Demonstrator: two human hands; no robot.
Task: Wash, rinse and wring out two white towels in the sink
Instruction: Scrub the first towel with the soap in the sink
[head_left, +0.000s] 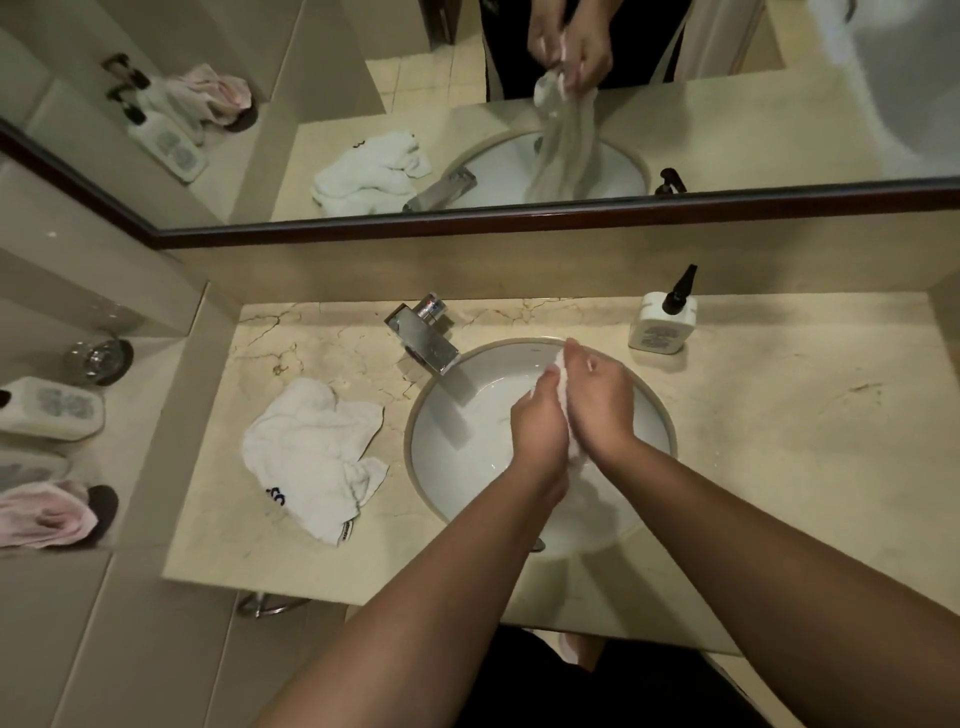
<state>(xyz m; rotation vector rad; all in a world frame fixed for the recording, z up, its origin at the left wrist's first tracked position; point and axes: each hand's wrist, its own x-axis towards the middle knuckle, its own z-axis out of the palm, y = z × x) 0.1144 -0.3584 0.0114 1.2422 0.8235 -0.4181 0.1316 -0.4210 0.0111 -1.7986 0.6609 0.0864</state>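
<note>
**Inspector:** Report from the near side outward.

**Operator:** Nearest, I see both forearms reaching over the desk (779, 415) edge. The left hand (537, 415) and right hand (597, 395) are pressed together over the sink (667, 410), fingers curled round a bunched white towel (563, 397); only a strip of it shows between the palms. The mirror (467, 156) above shows its loose end hanging down toward the basin.

**Inspector:** The other one?

**Operator:** The second white towel (311, 452) lies crumpled on the desk, left of the sink and apart from it, with a dark printed mark near its lower edge. I cannot tell whether it is wet.

**Inspector:** Farther back?

**Operator:** The faucet (423, 338) stands at the sink's back left; I see no stream. A pump bottle (662, 319) stands back right.

**Inspector:** Progress?

**Operator:** I judge one towel is being scrubbed or wrung. Whether the second has been washed I cannot say; at most, half remains.
</note>
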